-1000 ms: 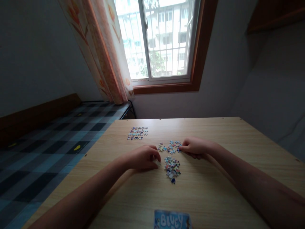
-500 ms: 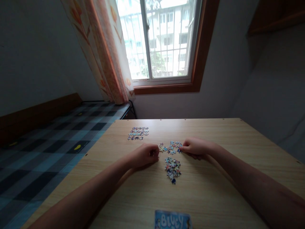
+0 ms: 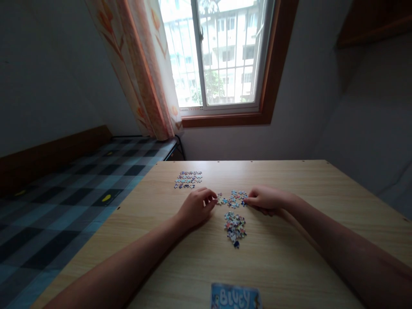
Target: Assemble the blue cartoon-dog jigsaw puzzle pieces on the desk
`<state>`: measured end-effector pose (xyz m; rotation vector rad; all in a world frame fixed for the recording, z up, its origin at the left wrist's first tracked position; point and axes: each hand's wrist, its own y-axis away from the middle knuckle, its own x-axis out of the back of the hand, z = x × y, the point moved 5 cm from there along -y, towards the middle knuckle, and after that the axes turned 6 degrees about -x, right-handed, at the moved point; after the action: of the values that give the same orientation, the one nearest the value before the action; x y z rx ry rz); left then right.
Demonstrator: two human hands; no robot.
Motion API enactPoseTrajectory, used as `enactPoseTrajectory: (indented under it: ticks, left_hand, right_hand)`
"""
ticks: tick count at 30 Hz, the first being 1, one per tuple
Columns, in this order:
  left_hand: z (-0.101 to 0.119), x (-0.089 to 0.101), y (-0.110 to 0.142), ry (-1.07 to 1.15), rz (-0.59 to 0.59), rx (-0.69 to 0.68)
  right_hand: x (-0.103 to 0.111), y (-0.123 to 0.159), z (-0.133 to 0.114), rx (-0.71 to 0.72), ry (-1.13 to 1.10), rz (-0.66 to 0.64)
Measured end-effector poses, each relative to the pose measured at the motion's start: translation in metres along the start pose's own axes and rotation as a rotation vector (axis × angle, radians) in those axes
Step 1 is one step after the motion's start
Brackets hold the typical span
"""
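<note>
Small jigsaw puzzle pieces (image 3: 234,198) lie loosely spread between my two hands on the wooden table. My left hand (image 3: 198,207) is at the left end of this spread, thumb and fingertips brought together at the edge of a pale puzzle piece (image 3: 219,200). On the opposite side, my right hand (image 3: 265,199) pinches a dark blue puzzle piece (image 3: 243,203), its other fingers curled under. Closer to me is a heaped pile of mixed puzzle pieces (image 3: 234,227), touched by neither hand.
Farther back on the left, several puzzle pieces are laid in rows (image 3: 188,180). A blue box (image 3: 236,296) lettered "BLUEY" sits at the near edge of view. Beyond the wooden table (image 3: 289,262) are a checked bed (image 3: 80,201) on the left and a window (image 3: 225,56).
My left hand has unfolded from a tighter curl and moved its fingertips up to the left end of the loose pieces. My right hand stays almost still.
</note>
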<state>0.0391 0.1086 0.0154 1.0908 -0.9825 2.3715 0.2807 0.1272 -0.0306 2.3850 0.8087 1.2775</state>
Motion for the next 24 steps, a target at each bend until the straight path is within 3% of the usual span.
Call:
enactPoseTrajectory:
  ticks: [4,7,16,20,24]
  left_hand:
    - [-0.010,0.008,0.000,0.001,0.144,0.027]
    - [-0.008,0.010,0.001,-0.025,0.166,-0.005]
    - [0.033,-0.015,0.011,-0.166,-0.305,-0.277]
    - [0.039,-0.017,0.012,-0.248,-0.390,-0.317]
    - [0.039,-0.017,0.011,-0.240,-0.400,-0.308]
  right_hand:
    - [-0.001,-0.003,0.002,0.024,0.011,0.004]
    - [0.000,-0.004,0.004,0.013,0.010,0.004]
    - [0.000,-0.002,0.000,0.007,-0.002,0.006]
    - [0.000,-0.001,-0.001,0.014,0.002,0.010]
    - [0.000,0.001,-0.003,0.013,0.003,0.010]
